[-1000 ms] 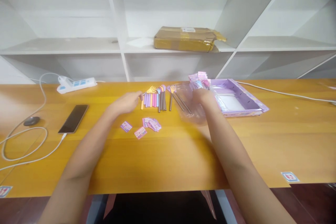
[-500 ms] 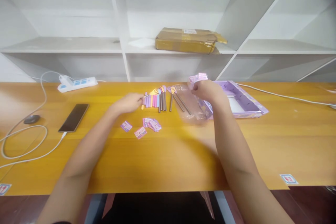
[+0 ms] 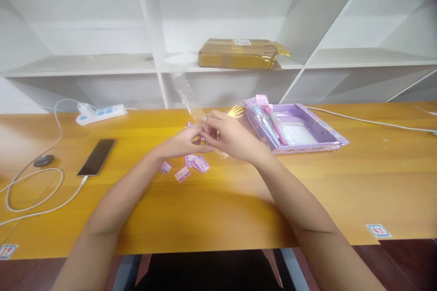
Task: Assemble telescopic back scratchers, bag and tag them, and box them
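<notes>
Now both of your hands meet at the middle of the table (image 3: 218, 209), where a second ago they worked well apart. Your left hand (image 3: 186, 143), which was pinching the yellow hand-shaped scratcher (image 3: 235, 110) out of the row of coloured sticks, has come in toward your right hand (image 3: 232, 138), and the yellow claw end now pokes out just beyond your right knuckles. Your right hand has left the purple tray (image 3: 327, 134) and brought the clear plastic sleeve (image 3: 186, 93) with it; the sleeve now stands up between the hands, its free end rising in front of the shelf. Both hands are closed in a pinch: the right seems to grip scratcher and sleeve together, the left appears to hold the sleeve's lower edge, though the fingertips overlap and the exact grip cannot be told. Judgement: the scratcher is going into the sleeve, with insertion barely begun. Most of the stick row is hidden behind your hands. The small pink cards (image 3: 194, 163) lie just near your left wrist, unmoved. Packed pieces (image 3: 273, 122) lie in the tray's left end. Phone (image 3: 96, 157), power strip (image 3: 100, 112) and the brown parcel (image 3: 241, 53) on the shelf sit unchanged.
</notes>
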`<control>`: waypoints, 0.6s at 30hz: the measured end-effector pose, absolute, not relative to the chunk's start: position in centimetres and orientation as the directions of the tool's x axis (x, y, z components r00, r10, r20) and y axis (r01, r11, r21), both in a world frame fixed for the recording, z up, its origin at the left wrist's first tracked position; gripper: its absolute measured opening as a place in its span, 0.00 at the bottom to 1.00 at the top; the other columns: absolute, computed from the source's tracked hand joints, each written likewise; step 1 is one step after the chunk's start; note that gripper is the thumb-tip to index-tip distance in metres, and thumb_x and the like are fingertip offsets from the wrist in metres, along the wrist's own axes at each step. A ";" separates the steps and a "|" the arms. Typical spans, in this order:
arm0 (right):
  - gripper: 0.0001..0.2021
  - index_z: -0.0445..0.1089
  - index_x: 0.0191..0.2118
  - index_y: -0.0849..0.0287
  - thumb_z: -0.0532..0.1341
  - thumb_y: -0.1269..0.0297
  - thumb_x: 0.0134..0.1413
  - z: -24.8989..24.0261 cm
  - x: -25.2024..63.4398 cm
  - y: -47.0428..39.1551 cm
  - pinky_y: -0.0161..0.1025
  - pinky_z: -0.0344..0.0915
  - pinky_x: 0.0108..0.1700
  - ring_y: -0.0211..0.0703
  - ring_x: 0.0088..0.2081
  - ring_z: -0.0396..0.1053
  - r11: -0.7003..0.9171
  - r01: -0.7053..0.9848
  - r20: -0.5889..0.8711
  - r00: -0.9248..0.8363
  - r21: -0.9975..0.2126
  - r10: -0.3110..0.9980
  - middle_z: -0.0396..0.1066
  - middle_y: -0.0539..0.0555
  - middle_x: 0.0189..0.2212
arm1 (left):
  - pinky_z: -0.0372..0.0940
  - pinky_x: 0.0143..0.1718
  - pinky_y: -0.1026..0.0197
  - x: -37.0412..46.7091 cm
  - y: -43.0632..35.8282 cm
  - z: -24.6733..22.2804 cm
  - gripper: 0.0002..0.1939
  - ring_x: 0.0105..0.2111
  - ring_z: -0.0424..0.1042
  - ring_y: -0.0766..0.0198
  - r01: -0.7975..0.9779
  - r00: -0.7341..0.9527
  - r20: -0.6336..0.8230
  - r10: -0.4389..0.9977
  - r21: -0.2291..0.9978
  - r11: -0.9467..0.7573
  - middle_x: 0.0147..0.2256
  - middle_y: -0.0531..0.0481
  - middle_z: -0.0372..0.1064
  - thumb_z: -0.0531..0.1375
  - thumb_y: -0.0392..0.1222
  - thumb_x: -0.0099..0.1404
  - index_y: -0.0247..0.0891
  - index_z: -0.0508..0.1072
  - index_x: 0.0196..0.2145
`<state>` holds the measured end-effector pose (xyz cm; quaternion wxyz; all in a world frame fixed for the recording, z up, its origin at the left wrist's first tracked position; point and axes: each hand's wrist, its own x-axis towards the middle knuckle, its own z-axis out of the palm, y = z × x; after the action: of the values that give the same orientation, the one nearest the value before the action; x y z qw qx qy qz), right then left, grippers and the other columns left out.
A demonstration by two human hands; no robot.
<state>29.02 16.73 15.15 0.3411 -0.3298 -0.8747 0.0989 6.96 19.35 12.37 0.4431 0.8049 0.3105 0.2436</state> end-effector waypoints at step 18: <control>0.18 0.77 0.49 0.54 0.70 0.44 0.66 13.6 29.8 20.8 0.41 0.74 0.39 0.43 0.40 0.75 0.297 0.008 0.277 -0.341 -0.955 0.898 0.79 0.54 0.45 | 0.67 0.35 0.61 5.9 19.2 13.6 0.21 0.35 0.73 0.62 0.234 0.477 0.223 0.850 0.900 -0.367 0.38 0.45 0.79 0.70 0.60 0.69 0.37 0.85 0.43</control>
<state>29.78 20.82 13.55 0.4604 -0.3429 -0.6608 0.4835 5.91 19.23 13.63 0.4287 0.7449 0.3640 0.3591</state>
